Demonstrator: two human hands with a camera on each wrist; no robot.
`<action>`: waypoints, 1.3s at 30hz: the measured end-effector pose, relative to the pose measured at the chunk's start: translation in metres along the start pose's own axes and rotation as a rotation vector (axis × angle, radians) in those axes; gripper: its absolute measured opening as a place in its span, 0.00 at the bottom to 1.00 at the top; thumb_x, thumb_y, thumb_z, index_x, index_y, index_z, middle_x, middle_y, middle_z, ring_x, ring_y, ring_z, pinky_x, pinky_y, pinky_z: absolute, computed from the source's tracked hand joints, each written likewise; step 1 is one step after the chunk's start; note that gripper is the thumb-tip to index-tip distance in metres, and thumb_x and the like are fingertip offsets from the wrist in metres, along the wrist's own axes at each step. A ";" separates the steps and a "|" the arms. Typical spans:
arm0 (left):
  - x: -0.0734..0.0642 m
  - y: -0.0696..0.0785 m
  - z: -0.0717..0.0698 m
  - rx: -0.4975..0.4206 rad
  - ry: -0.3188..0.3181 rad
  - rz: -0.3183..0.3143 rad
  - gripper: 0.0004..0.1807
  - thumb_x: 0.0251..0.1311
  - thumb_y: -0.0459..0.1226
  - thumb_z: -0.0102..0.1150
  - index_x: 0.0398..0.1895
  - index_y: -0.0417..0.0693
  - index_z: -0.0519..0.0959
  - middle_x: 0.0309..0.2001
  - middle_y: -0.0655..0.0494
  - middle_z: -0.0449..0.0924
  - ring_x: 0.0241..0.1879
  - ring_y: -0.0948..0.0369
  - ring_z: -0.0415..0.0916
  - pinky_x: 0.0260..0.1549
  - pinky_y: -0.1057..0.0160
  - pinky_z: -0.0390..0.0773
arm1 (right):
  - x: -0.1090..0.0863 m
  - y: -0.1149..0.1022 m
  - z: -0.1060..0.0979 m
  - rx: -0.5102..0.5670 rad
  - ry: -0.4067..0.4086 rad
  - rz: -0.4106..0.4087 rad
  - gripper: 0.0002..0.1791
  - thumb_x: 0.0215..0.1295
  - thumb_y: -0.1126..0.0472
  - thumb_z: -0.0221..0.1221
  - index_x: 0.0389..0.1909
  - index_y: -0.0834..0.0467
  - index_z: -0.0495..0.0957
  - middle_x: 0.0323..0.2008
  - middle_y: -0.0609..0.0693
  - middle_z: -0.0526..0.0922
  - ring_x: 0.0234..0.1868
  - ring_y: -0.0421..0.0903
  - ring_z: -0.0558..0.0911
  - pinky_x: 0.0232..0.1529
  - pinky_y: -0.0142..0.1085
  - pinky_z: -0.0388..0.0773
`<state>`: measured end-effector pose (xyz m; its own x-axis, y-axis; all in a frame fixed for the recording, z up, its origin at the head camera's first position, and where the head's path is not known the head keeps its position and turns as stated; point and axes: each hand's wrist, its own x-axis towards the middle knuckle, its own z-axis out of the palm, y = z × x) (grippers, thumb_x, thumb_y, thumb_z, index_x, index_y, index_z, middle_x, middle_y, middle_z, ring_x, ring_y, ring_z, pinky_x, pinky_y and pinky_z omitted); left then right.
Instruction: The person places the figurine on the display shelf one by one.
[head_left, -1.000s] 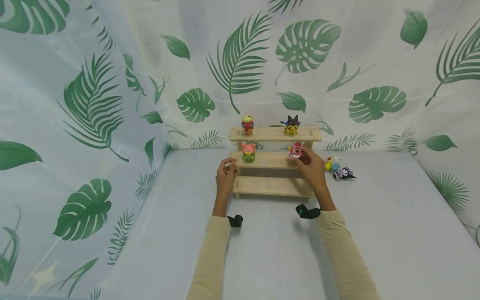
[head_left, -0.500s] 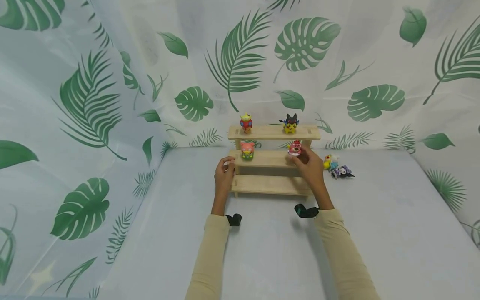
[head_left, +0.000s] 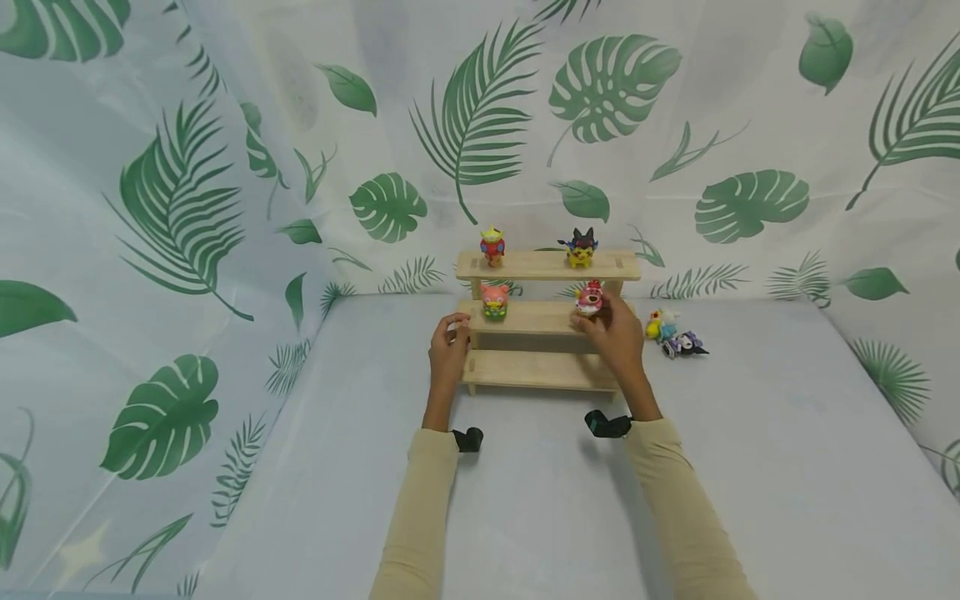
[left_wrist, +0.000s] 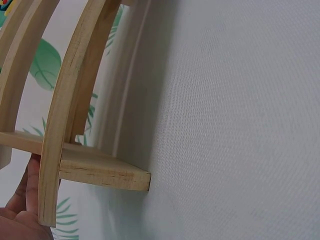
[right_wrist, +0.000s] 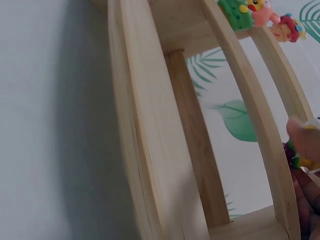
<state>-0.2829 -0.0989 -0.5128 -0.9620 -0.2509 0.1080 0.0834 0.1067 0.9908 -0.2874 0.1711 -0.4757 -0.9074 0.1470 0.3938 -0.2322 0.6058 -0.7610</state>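
A three-tier wooden display shelf [head_left: 542,367] stands between the hands. My right hand [head_left: 621,337] pinches a small pink figurine [head_left: 589,297] with a red top at the right end of the middle tier. In the right wrist view, the thumb [right_wrist: 304,140] lies across that figurine, hiding most of it. My left hand [head_left: 448,354] grips the left end of the shelf, its fingers [left_wrist: 32,182] partly hidden behind the wooden side piece. At the middle tier's left sits a pink-and-green figurine [head_left: 495,302].
On the top tier stand a red figurine with a yellow top [head_left: 492,247] and a yellow figurine with dark ears [head_left: 581,248]. Right of the shelf, a yellow-and-white figurine [head_left: 662,324] and a purple-and-black figurine [head_left: 684,344] lie on the white table [head_left: 780,450]. Leaf-patterned sheeting [head_left: 480,200] rises behind.
My right hand has shifted slightly left and its thumb now sits lower beside the pink figurine, which stays at about the same spot. The left hand keeps its place on the shelf.
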 end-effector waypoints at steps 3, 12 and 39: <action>0.000 0.000 0.000 -0.006 0.001 -0.003 0.11 0.70 0.46 0.52 0.49 0.55 0.79 0.39 0.34 0.81 0.41 0.38 0.77 0.29 0.68 0.71 | 0.000 -0.001 0.003 -0.007 0.039 -0.016 0.27 0.55 0.58 0.71 0.54 0.62 0.76 0.43 0.62 0.84 0.40 0.56 0.80 0.39 0.43 0.69; 0.000 0.000 0.000 -0.021 -0.001 -0.005 0.11 0.69 0.45 0.52 0.49 0.56 0.79 0.39 0.37 0.82 0.39 0.43 0.77 0.29 0.68 0.71 | 0.001 -0.002 0.006 -0.033 0.070 -0.010 0.24 0.55 0.58 0.71 0.51 0.63 0.78 0.38 0.62 0.85 0.36 0.55 0.81 0.35 0.40 0.67; 0.002 -0.005 -0.001 -0.012 -0.033 0.027 0.18 0.71 0.48 0.51 0.55 0.48 0.78 0.44 0.36 0.82 0.44 0.38 0.78 0.28 0.67 0.70 | -0.002 0.000 0.007 -0.028 0.055 -0.031 0.27 0.53 0.58 0.72 0.53 0.62 0.77 0.39 0.63 0.84 0.40 0.58 0.81 0.47 0.52 0.64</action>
<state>-0.2854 -0.1010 -0.5171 -0.9674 -0.2162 0.1318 0.1121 0.1011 0.9885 -0.2879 0.1653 -0.4799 -0.8793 0.1702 0.4448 -0.2488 0.6321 -0.7338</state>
